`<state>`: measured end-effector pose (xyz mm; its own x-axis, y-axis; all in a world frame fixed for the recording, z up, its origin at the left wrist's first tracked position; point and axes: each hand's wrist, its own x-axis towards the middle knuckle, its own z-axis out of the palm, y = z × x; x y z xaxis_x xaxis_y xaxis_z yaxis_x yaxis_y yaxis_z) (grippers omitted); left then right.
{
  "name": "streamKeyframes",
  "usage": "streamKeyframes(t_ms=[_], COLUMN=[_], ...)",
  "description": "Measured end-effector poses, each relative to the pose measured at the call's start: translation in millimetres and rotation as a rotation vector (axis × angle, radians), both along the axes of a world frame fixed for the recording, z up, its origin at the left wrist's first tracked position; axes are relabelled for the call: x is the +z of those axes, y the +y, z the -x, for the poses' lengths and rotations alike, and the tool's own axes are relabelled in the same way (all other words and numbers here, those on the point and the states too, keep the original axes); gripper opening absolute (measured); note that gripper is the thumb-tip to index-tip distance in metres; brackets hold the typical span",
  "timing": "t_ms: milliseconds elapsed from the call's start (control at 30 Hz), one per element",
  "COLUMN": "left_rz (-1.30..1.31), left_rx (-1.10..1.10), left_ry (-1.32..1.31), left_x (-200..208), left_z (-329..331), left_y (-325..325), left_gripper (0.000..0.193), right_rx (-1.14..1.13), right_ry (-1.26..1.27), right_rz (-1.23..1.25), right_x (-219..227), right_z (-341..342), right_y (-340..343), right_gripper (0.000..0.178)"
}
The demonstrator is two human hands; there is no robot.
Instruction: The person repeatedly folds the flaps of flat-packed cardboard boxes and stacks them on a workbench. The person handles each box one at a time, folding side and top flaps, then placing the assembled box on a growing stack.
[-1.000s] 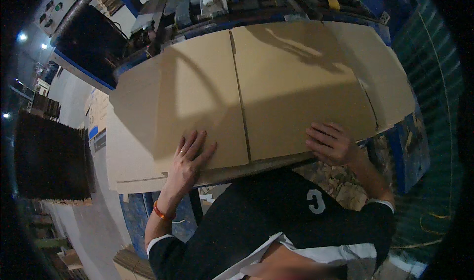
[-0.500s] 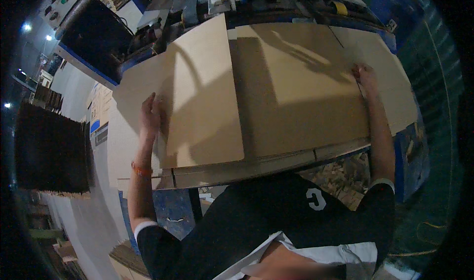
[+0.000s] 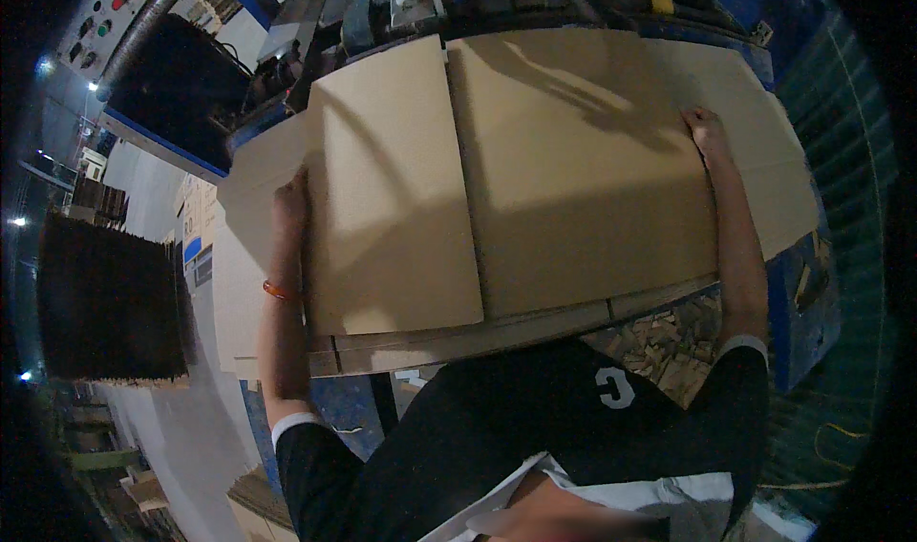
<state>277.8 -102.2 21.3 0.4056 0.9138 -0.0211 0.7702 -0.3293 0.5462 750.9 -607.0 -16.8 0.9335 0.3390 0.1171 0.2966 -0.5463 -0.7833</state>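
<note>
A folded cardboard blank lies across the work in front of me, its left panel [image 3: 396,198] and right panel [image 3: 583,179] side by side with a narrow dark seam between them. My left hand [image 3: 291,203] is closed at the outer edge of the left panel, fingertips partly hidden. At the opposite outer edge, my right hand [image 3: 705,129] is curled closed on the right panel's border. Under these panels lies more flat cardboard [image 3: 755,150], which sticks out at both sides and along the near edge.
Behind the cardboard stands a blue machine with dark rollers and belts [image 3: 358,21]. A control panel with buttons [image 3: 107,17] is at upper left. On the left are a dark stack of sheets [image 3: 110,298] and grey floor [image 3: 191,427]. Cardboard scraps [image 3: 669,346] lie below the near edge.
The two panels have come down flatter, and the wide shadowed gap between them has shrunk to a narrow seam. My right hand, blurred before, is now sharper at the right edge.
</note>
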Motion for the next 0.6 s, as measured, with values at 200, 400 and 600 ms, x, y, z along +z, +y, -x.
streamKeyframes(t_ms=[200, 400, 600], left_rz=[-0.132, -0.319, -0.289], left_rx=[0.035, -0.055, -0.156], left_ry=[0.153, 0.278, -0.075], left_x=[1, -16, 19], left_z=[-9, -10, -1], left_y=[-15, 1, -40], left_gripper=[0.056, 0.054, 0.057], right_rx=[-0.138, -0.077, 0.084], right_ry=[-0.037, -0.23, 0.048], right_rz=[0.025, 0.191, 0.065], right_x=[1, -1, 59], right_z=[6, -1, 56], right_y=[6, 6, -6], right_gripper=[0.033, 0.035, 0.045])
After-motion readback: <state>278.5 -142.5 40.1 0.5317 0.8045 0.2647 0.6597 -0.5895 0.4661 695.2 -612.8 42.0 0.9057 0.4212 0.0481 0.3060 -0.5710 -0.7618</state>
